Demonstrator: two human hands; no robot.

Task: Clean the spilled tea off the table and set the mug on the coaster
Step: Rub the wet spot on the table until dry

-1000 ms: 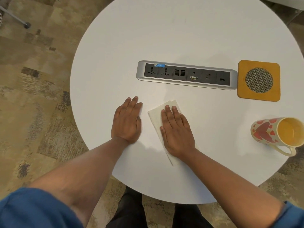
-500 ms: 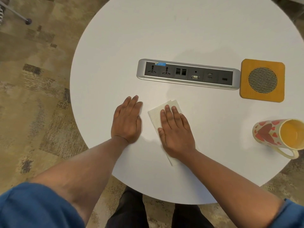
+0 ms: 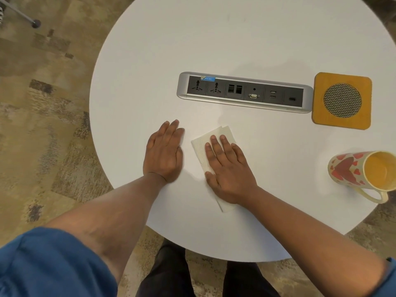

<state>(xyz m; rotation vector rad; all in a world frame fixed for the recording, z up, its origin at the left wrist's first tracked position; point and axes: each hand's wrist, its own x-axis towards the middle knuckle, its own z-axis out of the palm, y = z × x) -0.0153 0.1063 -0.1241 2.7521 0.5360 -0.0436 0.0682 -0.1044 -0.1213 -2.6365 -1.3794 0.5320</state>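
From the head view, we are in the wiping step. Our right hand [image 3: 230,170] lies flat, fingers together, pressing a napkin [image 3: 216,136] onto the white worktop [image 3: 235,39]; it is laid on the paper, not gripping it. Our left hand [image 3: 164,153] rests palm-down just beside the napkin, fingers together and holding nothing, bracing us at the near edge. We cannot make out any tea on the surface around the napkin, so how much spill remains is unclear.

The mug [image 3: 362,168] lies on its side at the right edge of the worktop, mouth toward the right and handle toward us, well apart from both hands. The coaster [image 3: 342,100] sits bare beyond it, just beside the right end of the socket strip [image 3: 244,92].

Our judgement is that the next move calls for finishing the wipe and checking under the paper, then reaching right for the mug, standing it upright and setting it squarely on the coaster's round centre. The mug lies close to the edge, so a careless nudge could roll it off.

Counted: one napkin, one mug, one coaster, one socket strip, two hands.
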